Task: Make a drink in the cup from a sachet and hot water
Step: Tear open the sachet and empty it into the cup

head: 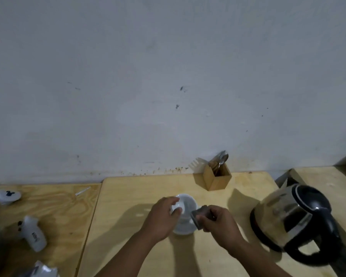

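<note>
both hands work low over the pale wooden worktop (128, 246). left hand (161, 218) has its grip curled round the near-left rim of the white cup (186, 202), thumb and fingers pressed on the wall of it. right hand (218, 222) pinches a small dark sachet (198, 215) between thumb and fingertips, holding it tilted just beside the cup's right edge, touching or nearly so. the cup sits on a white saucer (185, 228) in the middle of the worktop. to the right stands a black and steel kettle (294, 220), well clear of the hands. behind, against the wall, a wooden box (217, 177) holds cutlery (221, 159). off to the left lie a white bottle (33, 234) on its side and some crumpled packets (42, 269).
</note>
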